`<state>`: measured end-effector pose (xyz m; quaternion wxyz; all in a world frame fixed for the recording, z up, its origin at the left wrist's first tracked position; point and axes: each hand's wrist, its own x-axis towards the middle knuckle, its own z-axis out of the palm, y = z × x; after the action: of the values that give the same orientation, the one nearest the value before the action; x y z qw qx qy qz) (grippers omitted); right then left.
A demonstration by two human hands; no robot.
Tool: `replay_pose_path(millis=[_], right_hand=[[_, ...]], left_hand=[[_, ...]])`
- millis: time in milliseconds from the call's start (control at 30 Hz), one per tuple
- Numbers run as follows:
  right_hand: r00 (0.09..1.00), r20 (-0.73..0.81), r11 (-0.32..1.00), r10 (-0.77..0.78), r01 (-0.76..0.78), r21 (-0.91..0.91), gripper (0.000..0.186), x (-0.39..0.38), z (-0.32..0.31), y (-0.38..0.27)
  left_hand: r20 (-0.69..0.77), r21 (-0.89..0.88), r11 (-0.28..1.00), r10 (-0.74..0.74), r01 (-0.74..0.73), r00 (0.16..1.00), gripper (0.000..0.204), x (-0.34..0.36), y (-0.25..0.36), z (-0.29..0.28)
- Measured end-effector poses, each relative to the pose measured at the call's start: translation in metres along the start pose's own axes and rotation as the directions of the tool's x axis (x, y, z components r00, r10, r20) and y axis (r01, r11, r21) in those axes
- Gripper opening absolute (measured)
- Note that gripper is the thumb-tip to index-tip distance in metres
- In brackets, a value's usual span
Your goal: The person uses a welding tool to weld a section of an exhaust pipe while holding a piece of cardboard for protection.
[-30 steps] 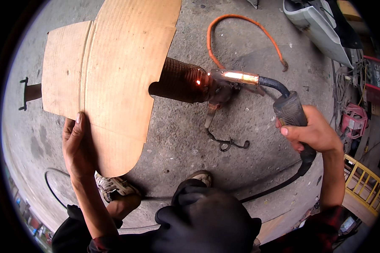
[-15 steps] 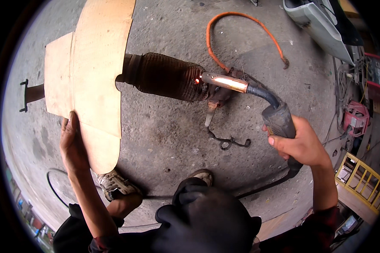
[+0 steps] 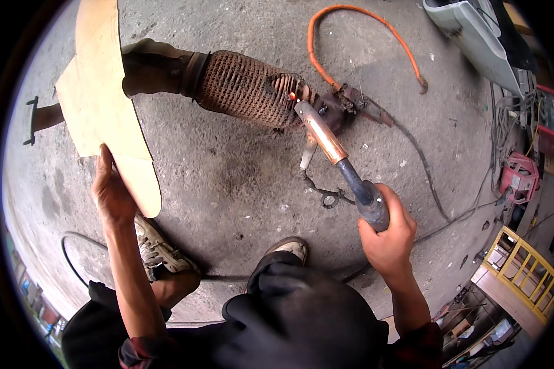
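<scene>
My left hand (image 3: 115, 194) grips the lower part of a tan cardboard sheet (image 3: 101, 101), thumb on its face. The sheet covers part of a rusty exhaust pipe (image 3: 157, 71) lying on the floor. My right hand (image 3: 391, 237) is wrapped around the grey handle of a welding torch (image 3: 327, 140) with a copper-coloured nozzle. Its tip is close to the right end of the pipe's braided flex section (image 3: 240, 86), where a small spot (image 3: 292, 96) glows orange. Whether the tip touches the metal, I cannot tell.
An orange cable (image 3: 366, 13) curves along the concrete from a clamp-like piece (image 3: 351, 98) by the pipe's right end. My shoes (image 3: 287, 248) are close below the pipe. At the right are a pink-red machine (image 3: 519, 177), a yellow rack (image 3: 523, 264) and tangled cables; a grey panel (image 3: 474, 37) lies beyond.
The cardboard has swung left and tilted, uncovering more of the pipe. My right hand has moved left and nearer to me, so the torch points more steeply away. The glowing spot is still there.
</scene>
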<state>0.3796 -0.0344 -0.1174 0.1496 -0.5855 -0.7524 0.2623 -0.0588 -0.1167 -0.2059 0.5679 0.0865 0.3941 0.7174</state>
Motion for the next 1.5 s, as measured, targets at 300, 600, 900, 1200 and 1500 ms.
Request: replay_pose_path(millis=[300, 600, 900, 1200, 1500], right_hand=[[1.0, 0.009, 1.0, 0.013, -0.013, 0.007, 0.046, 0.002, 0.001, -0.001], [0.994, 0.076, 0.996, 0.081, -0.084, 0.036, 0.045, 0.003, 0.001, -0.006], [0.989, 0.088, 0.991, 0.118, -0.123, 0.054, 0.043, 0.004, 0.002, -0.007], [0.988, 0.097, 0.992, 0.123, -0.125, 0.024, 0.045, 0.004, -0.001, -0.006], [0.991, 0.083, 0.991, 0.109, -0.114, 0.065, 0.046, 0.004, -0.003, -0.006]], left_hand=[[-0.164, 0.146, 0.989, 0.021, 0.004, 0.986, 0.041, -0.002, -0.008, 0.021], [-0.081, 0.394, 0.919, 0.029, 0.005, 0.996, 0.034, -0.015, -0.017, 0.031], [-0.188, 0.53, 0.838, -0.028, 0.126, 0.982, 0.032, -0.027, -0.035, 0.078], [-0.11, 0.487, 0.863, -0.095, 0.137, 0.989, 0.038, -0.027, -0.04, 0.092], [-0.005, 0.398, 0.916, -0.059, 0.056, 0.998, 0.033, -0.021, -0.031, 0.06]])
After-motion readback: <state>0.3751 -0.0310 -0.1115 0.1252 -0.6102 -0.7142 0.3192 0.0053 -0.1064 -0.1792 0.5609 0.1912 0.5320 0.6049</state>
